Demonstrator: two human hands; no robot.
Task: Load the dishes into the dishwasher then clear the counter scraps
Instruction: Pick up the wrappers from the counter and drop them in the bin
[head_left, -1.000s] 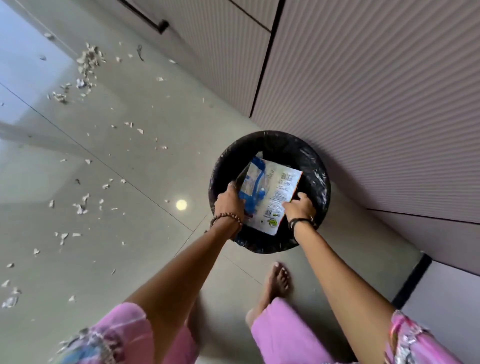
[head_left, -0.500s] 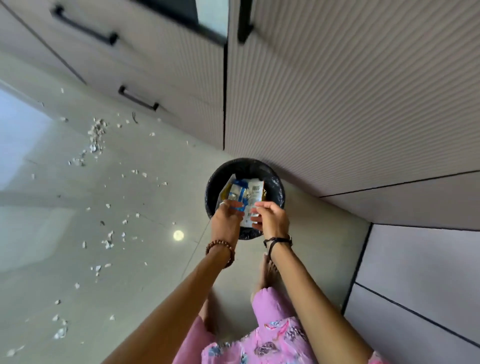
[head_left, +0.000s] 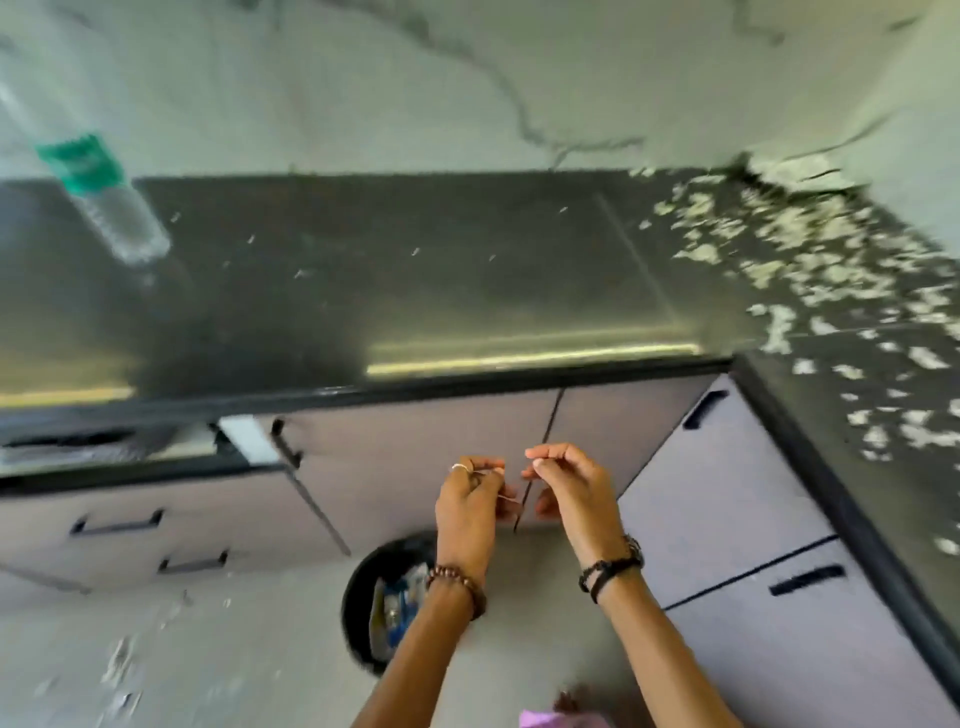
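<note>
Pale scraps (head_left: 810, 260) litter the dark counter (head_left: 415, 291) toward two o'clock. Both hands hang empty before the cabinets, left hand (head_left: 470, 501) and right hand (head_left: 569, 493) loosely curled. The black bin (head_left: 363, 597) sits at six o'clock beneath the left wrist.

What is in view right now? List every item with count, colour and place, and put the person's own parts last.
Counter: one, dark, across the middle, turning the corner at right.
Scraps: many, pale, strewn over the counter's right part; a few on the floor at lower left.
Bottle: one, clear with a green label, on the counter at left.
Cabinets: several fronts, pale grey with black handles, under the counter.
Bin: one, black, on the floor below the hands, with a blue and white packet inside.
Left hand: fingers curled, beaded bracelet at the wrist.
Right hand: fingers curled, black band at the wrist.
</note>
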